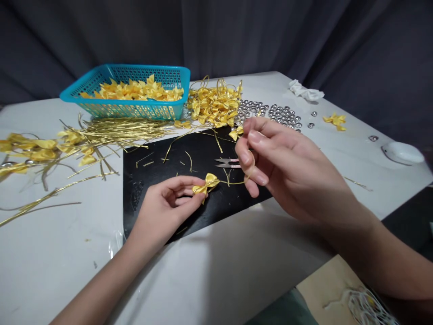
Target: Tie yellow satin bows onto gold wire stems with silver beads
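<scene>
Between the thumb and fingers of my left hand (172, 196) is a yellow ribbon bow (210, 180), held over the black mat (152, 216). A thin gold cord (237, 183) runs from the bow to the right and curves up to my right hand (284, 158). The right thumb and forefinger are pinched together on the cord, raised above the mat's right side. Just left of the right fingers, thread snips (227, 162) with pink on them lie on the mat, partly hidden by that hand. Short cord scraps are scattered around them.
A blue basket (135, 106) of yellow bows stands at the back left, with a bundle of gold cords (125, 133) before it. Looped bows (216, 104) are heaped beside silver beads (284, 116). A white oval object (402, 152) lies at right, white strings (367, 307) below.
</scene>
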`<action>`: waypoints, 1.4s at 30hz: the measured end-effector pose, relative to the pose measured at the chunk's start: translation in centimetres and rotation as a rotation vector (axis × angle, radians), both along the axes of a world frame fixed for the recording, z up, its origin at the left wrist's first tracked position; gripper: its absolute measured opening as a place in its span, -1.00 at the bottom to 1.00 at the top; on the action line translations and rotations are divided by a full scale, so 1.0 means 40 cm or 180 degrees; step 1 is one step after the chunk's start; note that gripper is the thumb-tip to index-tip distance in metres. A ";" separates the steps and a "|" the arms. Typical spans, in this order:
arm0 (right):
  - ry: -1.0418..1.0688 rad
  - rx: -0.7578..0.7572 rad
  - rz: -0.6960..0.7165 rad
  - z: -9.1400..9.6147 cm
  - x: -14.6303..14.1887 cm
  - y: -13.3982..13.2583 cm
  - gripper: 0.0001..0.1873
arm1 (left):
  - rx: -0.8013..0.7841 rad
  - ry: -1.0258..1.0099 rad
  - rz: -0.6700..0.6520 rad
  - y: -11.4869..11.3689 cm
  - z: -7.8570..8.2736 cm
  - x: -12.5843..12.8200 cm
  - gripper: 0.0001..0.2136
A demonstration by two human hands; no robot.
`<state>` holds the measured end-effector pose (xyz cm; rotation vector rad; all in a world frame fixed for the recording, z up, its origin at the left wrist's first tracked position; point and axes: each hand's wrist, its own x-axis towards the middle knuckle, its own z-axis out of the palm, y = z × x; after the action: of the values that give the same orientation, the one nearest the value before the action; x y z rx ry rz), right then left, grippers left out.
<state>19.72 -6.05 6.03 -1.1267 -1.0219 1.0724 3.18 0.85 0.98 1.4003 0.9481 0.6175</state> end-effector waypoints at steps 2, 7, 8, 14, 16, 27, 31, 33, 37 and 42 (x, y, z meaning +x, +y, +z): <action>-0.0129 0.0023 -0.0012 0.004 0.001 -0.003 -0.98 | -0.0004 0.0011 -0.0005 0.001 0.004 -0.001 -0.81; -0.0568 0.0327 -0.0296 0.017 0.014 -0.016 -0.82 | 0.0001 0.0012 -0.0033 0.007 0.008 -0.004 -0.82; -0.0648 0.0413 -0.0374 0.020 0.017 -0.020 -0.81 | -0.0011 0.0011 -0.0020 0.008 0.007 -0.004 -0.83; -0.0735 0.0537 -0.0684 0.037 0.014 -0.036 -0.84 | -0.0207 0.0043 -0.0026 0.004 0.003 0.005 -0.82; -0.0665 0.0537 -0.0674 0.038 0.011 -0.037 -0.84 | -0.0212 0.0075 -0.0060 0.002 0.003 0.009 -0.82; -0.0102 0.0231 -0.0024 0.002 -0.018 -0.027 -0.95 | 0.0050 0.0326 -0.0272 -0.011 -0.004 0.011 -0.82; -0.0266 -0.0515 0.0364 -0.032 -0.055 -0.019 -0.95 | 0.0130 0.0200 -0.0120 -0.010 -0.001 0.011 -0.81; -0.0429 -0.0720 0.0239 -0.053 -0.069 -0.013 -0.95 | 0.0040 0.0136 -0.0087 -0.009 0.003 0.011 -0.79; -0.0616 -0.0935 -0.0268 -0.085 -0.077 -0.004 -0.93 | -0.0165 0.0116 -0.0020 -0.007 0.012 0.009 -0.80; -0.0730 -0.0806 -0.0383 -0.096 -0.077 -0.003 -0.90 | -0.0191 -0.0064 -0.0075 -0.004 0.019 -0.001 -0.85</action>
<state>16.64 -6.16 2.18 -1.5254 -0.9995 1.0113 3.13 0.69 1.73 1.3478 0.9256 0.5799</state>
